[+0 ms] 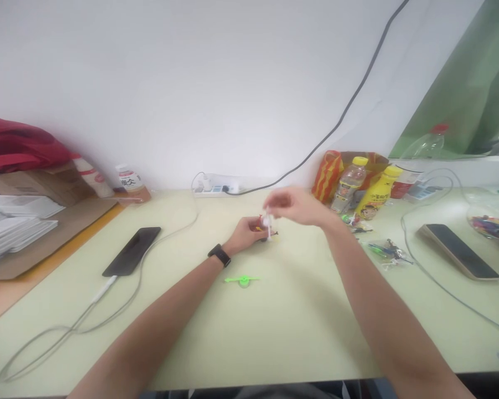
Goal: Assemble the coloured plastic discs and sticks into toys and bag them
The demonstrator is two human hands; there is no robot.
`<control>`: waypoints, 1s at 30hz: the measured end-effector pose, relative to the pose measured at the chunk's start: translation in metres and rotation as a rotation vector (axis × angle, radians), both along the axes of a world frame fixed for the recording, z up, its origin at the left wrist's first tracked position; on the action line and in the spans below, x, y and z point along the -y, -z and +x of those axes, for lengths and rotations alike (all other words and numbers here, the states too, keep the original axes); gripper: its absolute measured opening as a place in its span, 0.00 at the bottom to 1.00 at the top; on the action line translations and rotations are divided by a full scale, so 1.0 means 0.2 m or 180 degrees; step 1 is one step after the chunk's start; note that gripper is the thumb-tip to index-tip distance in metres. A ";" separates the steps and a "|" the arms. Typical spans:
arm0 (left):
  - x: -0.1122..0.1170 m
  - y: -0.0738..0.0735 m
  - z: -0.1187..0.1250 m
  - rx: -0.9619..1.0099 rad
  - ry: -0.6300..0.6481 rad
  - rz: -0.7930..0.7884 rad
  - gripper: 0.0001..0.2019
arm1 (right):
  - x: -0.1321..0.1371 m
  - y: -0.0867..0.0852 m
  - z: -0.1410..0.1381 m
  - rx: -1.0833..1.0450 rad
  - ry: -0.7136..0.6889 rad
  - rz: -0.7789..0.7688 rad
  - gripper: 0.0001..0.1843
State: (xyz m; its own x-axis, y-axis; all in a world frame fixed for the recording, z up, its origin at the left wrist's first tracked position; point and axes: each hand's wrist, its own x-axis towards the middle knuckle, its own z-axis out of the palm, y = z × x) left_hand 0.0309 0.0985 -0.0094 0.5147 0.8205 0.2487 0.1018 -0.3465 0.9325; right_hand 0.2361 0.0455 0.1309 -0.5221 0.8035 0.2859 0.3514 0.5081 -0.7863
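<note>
My left hand, with a black band on the wrist, is closed around a small plastic toy just over the table. White pieces show on the toy, one of them a thin upright rod, along with bits of red and yellow. From above, my right hand pinches the toy's white top with thumb and fingers. The fingers cover part of it, so its exact kind is unclear. Nearer to me lies a bright green plastic piece, a long thin bar with a round hub, touched by neither hand.
Left are a black phone on a cable and stacked white trays. A power strip sits by the wall. Right are drink bottles, small bagged parts, another phone and a bowl of colourful pieces.
</note>
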 end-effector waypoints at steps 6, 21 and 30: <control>0.01 -0.01 0.01 -0.0007 -0.0159 -0.0377 0.28 | -0.02 -0.01 0.03 -0.0809 0.1177 0.0872 0.13; 0.01 0.00 0.02 0.0152 -0.0008 -0.0327 0.28 | -0.06 0.06 -0.02 -0.0524 0.1261 0.1625 0.10; 0.00 0.02 0.02 0.0212 -0.0025 -0.0311 0.30 | -0.06 0.07 0.00 0.0260 0.0957 0.1444 0.10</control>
